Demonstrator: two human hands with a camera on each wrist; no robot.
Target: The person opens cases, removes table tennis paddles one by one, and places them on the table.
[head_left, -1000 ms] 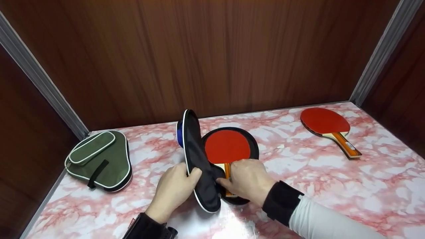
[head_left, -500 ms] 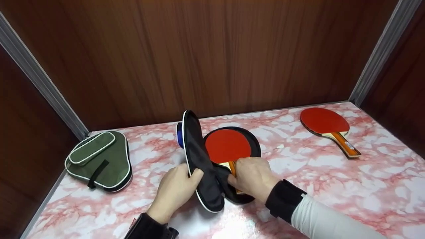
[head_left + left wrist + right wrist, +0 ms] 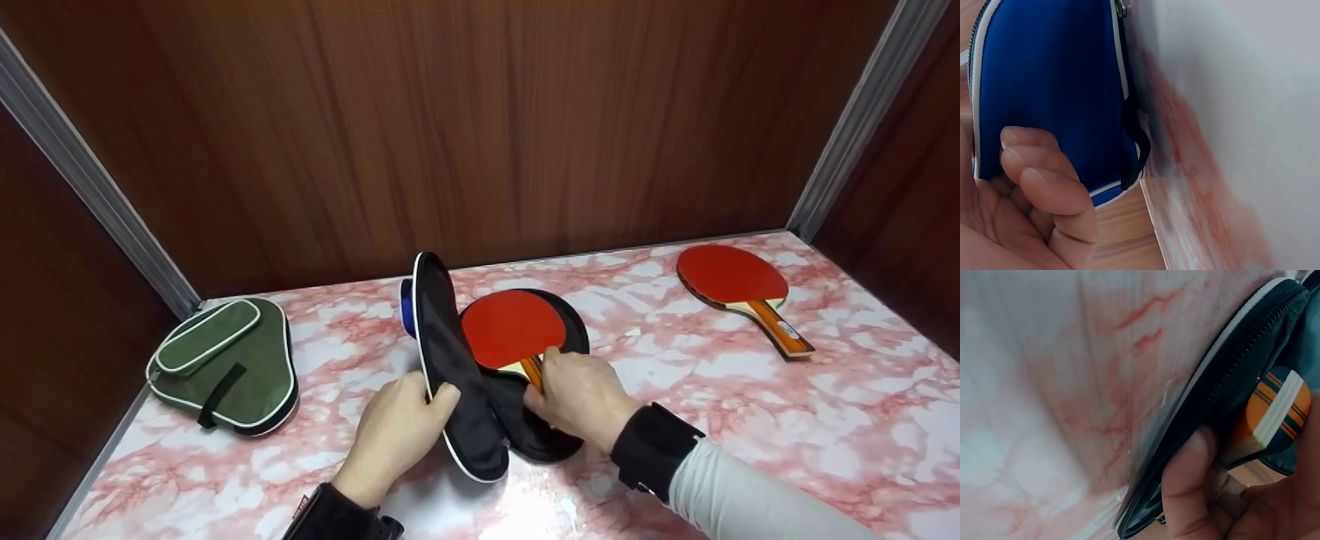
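Since the earlier frames the red-faced table-tennis bat with the orange striped wooden handle (image 3: 514,330) has slid up the open case and its handle has swung to the right; the right hand (image 3: 581,397) has gone with it, now further right and nearer the blade. The left hand (image 3: 397,435) has hardly moved.

The right hand's fingers are curled round the bat's handle, gripping it (the right wrist view shows the thumb pressed beside the striped, oval butt end (image 3: 1275,413)). The bat lies inside the blue fabric bat case with black lining and white piping (image 3: 450,367), which sits mid-worktop with its lid standing nearly upright. The left hand pinches that lid at its edge, thumb on the black lining, fingers (image 3: 1044,169) curled on the blue woven outside, where a black loop strap (image 3: 1134,140) hangs by the zip.

The pink-and-white marbled worktop (image 3: 712,390) is glossy. On its left lies a closed olive-green fabric case with pale piping (image 3: 225,364); at far right, well apart, a second red bat with an orange handle (image 3: 739,289) lies flat.

Much of the first bat's handle is hidden under the right hand, and both wrist views are blurred towards the worktop.
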